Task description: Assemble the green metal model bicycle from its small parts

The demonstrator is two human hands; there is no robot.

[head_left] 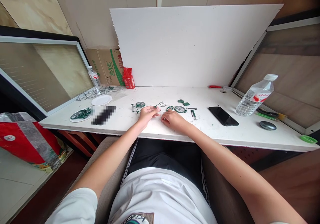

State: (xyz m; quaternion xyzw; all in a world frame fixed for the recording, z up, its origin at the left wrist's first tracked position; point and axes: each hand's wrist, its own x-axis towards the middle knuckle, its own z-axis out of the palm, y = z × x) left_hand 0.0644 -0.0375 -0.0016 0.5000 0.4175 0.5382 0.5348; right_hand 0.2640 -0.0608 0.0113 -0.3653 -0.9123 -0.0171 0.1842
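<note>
My left hand (149,114) is pinched round a thin dark green rod (159,104) that sticks up past its fingertips. Close beside it, my right hand (172,119) rests low over the white table (160,133), fingers bent together at the near side of a green wheeled frame (179,109); what they hold, if anything, is too small to make out. A green spoked wheel (140,104) and small green parts lie beyond my left hand. A thin ring (162,105) lies between the hands. Small green blocks (186,103) and flat pieces (193,113) are to the right.
At the left are a white plate of green parts (80,114), another plate (101,100), a bottle (94,76) and a red box (129,78). A phone (223,116), large bottle (257,95) and grey oval object (267,125) stand right. A white board (195,45) leans behind.
</note>
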